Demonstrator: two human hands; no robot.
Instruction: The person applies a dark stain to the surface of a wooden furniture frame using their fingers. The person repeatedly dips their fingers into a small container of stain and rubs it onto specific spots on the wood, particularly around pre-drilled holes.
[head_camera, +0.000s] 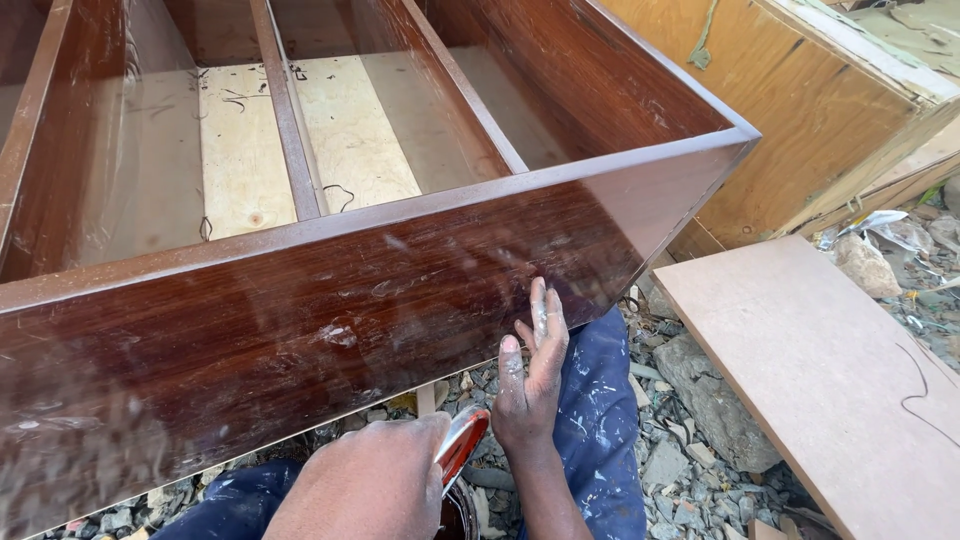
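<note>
A large dark-red varnished wooden cabinet lies on its back in front of me, its glossy side panel facing me. My right hand is held flat, with its pale-smeared fingertips touching the lower part of that panel. My left hand is low at the bottom middle, closed around a small red-rimmed metal lid or tin. Just under it the dark rim of a round can shows. My blue paint-spattered trousers lie below both hands.
Inside the cabinet, dividers separate compartments with a pale plywood back. A flat brown board lies on the right. An unfinished plywood box stands behind it. Grey rubble and stones cover the ground.
</note>
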